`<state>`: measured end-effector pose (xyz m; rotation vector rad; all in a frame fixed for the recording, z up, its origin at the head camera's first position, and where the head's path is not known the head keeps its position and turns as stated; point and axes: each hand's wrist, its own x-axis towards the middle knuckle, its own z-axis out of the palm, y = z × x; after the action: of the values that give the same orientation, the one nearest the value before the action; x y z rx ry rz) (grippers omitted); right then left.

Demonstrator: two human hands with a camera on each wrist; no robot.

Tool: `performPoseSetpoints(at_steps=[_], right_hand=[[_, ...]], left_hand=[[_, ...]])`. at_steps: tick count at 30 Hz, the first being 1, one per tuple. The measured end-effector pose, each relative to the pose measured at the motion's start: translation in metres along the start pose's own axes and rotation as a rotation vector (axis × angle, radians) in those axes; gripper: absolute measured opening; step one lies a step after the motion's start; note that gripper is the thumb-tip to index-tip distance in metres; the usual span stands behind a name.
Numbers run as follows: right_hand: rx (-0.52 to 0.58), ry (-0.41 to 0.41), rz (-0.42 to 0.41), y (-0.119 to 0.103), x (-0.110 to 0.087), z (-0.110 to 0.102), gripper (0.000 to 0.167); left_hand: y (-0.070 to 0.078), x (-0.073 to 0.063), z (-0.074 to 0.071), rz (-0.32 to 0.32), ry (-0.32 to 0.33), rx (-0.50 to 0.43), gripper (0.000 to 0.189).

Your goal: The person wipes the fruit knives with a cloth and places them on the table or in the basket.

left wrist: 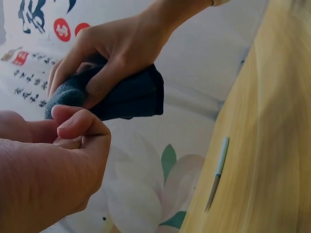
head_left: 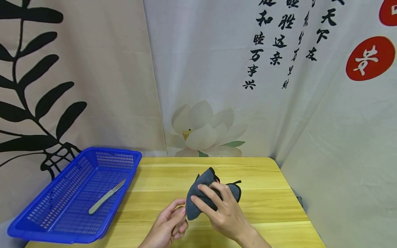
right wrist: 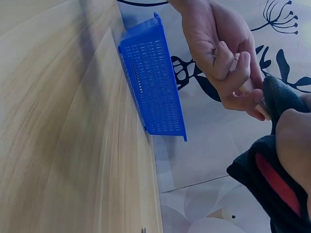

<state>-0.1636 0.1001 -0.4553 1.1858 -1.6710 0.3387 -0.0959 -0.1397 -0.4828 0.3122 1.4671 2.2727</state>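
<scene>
My right hand [head_left: 221, 210] grips a bunched dark grey-blue cloth [head_left: 198, 196] with black edging and a small black loop. A red patch [right wrist: 279, 187] shows in its folds in the right wrist view. To its left, my left hand [head_left: 170, 220] has its fingers curled and pinches a thin pale piece right at the cloth's edge. Fingers and cloth hide most of that piece, so I cannot tell its kind. In the left wrist view, a slim utensil with a pale green handle [left wrist: 221, 158] and a narrow metal end lies on the table beyond the hands.
A blue mesh basket [head_left: 134, 162] stands at the table's left side. Inside it lies a knife [head_left: 107, 197] with a pale grey-green handle. The light wooden table [head_left: 263, 193] ends at a printed curtain [head_left: 211, 69] behind and on the right.
</scene>
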Motion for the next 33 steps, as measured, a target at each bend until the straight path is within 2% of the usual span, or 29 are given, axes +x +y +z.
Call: performPoseSetpoints(at_steps=[8,15,23,29,33], right_hand=[[-0.04,-0.006,0.034,0.007,-0.003,0.001,0.04],[-0.067,-0.007,0.079,0.018,-0.004,-0.001,0.033],[-0.115,-0.009,0.119,0.032,-0.004,-0.006,0.034],[-0.164,0.001,0.169,0.042,-0.003,-0.014,0.036],[-0.166,0.016,0.203,0.042,-0.004,-0.018,0.033]], left_hand=[[0.004,-0.001,-0.001,-0.032,-0.038,0.03,0.026],[0.005,-0.001,-0.002,-0.033,-0.073,0.039,0.03],[0.004,-0.001,-0.002,-0.071,-0.078,0.046,0.031],[0.004,-0.003,-0.001,-0.044,-0.115,0.045,0.028],[0.005,-0.003,-0.001,-0.029,-0.092,0.053,0.029]])
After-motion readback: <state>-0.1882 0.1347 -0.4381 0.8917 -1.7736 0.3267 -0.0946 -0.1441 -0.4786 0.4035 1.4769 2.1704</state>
